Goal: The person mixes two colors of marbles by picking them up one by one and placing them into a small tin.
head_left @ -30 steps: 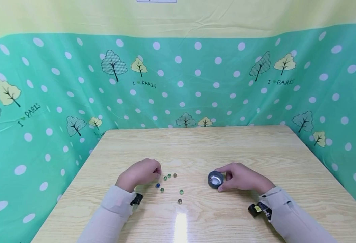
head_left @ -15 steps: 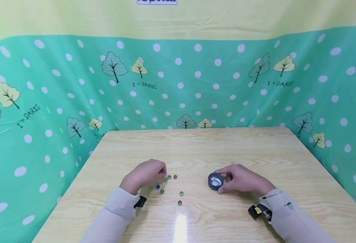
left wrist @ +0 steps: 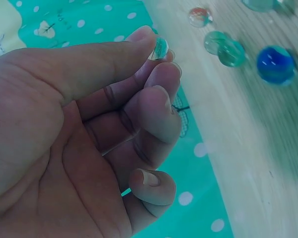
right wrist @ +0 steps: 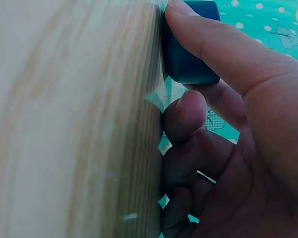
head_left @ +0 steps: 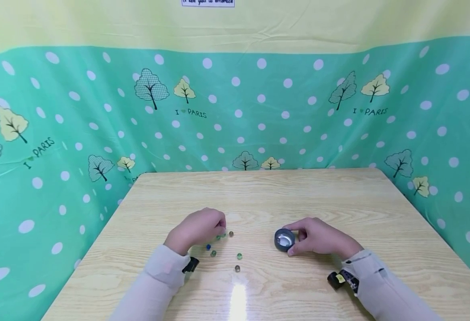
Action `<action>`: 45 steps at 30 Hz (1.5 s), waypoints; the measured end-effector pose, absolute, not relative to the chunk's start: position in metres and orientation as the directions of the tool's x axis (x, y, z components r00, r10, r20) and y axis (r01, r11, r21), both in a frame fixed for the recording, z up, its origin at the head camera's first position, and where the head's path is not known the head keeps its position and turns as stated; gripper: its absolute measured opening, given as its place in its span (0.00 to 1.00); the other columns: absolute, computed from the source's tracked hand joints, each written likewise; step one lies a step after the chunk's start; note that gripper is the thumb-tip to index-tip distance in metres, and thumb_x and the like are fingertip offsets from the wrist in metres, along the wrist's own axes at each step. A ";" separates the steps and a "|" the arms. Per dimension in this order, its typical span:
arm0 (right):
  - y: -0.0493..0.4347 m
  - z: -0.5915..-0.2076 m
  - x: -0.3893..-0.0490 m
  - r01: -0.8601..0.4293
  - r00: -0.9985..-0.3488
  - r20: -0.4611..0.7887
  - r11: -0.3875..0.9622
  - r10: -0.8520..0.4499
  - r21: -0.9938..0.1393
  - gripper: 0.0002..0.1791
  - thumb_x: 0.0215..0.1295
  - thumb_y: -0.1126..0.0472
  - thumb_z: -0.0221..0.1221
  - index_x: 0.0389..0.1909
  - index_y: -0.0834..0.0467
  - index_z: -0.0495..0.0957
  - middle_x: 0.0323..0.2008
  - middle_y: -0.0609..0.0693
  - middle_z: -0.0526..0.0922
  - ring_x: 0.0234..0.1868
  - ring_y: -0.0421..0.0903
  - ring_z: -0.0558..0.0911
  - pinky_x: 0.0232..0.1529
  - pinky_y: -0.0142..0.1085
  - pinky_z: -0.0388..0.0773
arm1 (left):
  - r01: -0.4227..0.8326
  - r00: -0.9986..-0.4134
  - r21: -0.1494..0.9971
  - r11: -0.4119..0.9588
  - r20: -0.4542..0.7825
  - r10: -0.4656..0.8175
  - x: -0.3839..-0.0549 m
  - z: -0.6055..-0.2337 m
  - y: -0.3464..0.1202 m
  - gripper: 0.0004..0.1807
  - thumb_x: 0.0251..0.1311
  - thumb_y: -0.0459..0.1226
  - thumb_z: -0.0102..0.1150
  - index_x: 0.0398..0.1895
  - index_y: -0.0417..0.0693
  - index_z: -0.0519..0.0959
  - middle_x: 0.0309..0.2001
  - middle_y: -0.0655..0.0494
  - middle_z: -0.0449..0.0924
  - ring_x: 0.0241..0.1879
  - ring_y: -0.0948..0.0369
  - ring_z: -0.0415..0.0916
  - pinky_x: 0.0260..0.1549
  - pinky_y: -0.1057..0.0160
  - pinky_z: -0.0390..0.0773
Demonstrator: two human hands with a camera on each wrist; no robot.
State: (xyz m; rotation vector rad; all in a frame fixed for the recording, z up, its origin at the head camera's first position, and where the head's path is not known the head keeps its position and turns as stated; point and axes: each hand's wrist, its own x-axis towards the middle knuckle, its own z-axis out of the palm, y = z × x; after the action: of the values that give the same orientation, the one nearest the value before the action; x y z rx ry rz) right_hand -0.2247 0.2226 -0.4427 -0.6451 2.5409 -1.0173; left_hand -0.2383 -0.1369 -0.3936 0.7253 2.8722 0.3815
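Observation:
My left hand [head_left: 198, 228] reaches over a loose group of glass marbles. In the left wrist view, its thumb and forefinger pinch a clear marble with green streaks [left wrist: 159, 48]. Near that hand lie a blue marble [head_left: 208, 247], a brownish marble [head_left: 231, 233] and green ones, among them this green marble [left wrist: 232, 53]. On the right, my right hand [head_left: 319, 236] grips a small round dark grey cup [head_left: 284, 240] with a silvery inside, thumb and forefinger on opposite sides. Its other fingers curl against the table in the right wrist view.
A green marble [head_left: 239, 256] and a brownish marble [head_left: 237, 268] lie apart, between the hands and closer to the front. The pale wooden table [head_left: 299, 191] is bordered by a green dotted curtain [head_left: 259, 107] behind and at both sides. Each wrist carries a small black camera.
My left hand has moved to the right, from beside the blue marble to over the green pair near the brownish one. The right hand and the cup stay in place.

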 end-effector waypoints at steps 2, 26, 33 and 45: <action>0.223 -0.443 -0.225 -0.289 -0.843 -0.129 0.642 -0.522 -0.710 0.33 0.53 0.46 0.78 0.62 0.41 0.82 0.26 0.46 0.82 0.24 0.41 0.74 0.24 0.33 0.71 | 0.452 -0.866 0.284 0.846 -0.086 0.492 -0.239 -0.393 -0.134 0.06 0.70 0.39 0.64 0.32 0.54 0.83 0.28 0.65 0.78 0.26 0.63 0.72 0.31 0.61 0.75; 0.222 -0.442 -0.224 -0.287 -0.841 -0.129 0.636 -0.525 -0.716 0.34 0.54 0.48 0.78 0.63 0.45 0.82 0.28 0.48 0.82 0.25 0.41 0.75 0.25 0.33 0.72 | 0.542 -0.834 0.288 0.789 0.071 0.547 -0.244 -0.390 -0.098 0.04 0.65 0.43 0.70 0.35 0.56 0.85 0.36 0.65 0.81 0.37 0.66 0.77 0.39 0.64 0.79; 0.223 -0.443 -0.225 -0.287 -0.847 -0.131 0.650 -0.516 -0.704 0.35 0.53 0.46 0.78 0.63 0.45 0.81 0.28 0.46 0.81 0.26 0.41 0.75 0.25 0.33 0.73 | 0.563 -0.826 0.360 0.744 0.198 0.528 -0.242 -0.395 -0.084 0.06 0.63 0.40 0.73 0.41 0.52 0.89 0.37 0.62 0.82 0.38 0.65 0.80 0.39 0.67 0.80; 0.222 -0.444 -0.225 -0.293 -0.849 -0.127 0.657 -0.513 -0.695 0.35 0.53 0.46 0.78 0.63 0.46 0.82 0.28 0.46 0.82 0.26 0.42 0.76 0.25 0.34 0.73 | 0.519 -0.855 0.389 0.761 0.242 0.459 -0.237 -0.404 -0.070 0.08 0.65 0.46 0.70 0.43 0.58 0.90 0.14 0.67 0.66 0.17 0.69 0.60 0.18 0.69 0.60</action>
State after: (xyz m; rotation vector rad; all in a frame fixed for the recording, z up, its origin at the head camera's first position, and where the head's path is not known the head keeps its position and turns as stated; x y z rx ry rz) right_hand -0.2254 0.2224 -0.4438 -0.6430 2.5637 -0.9950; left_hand -0.2367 -0.0702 -0.4038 0.8576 3.0710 0.7432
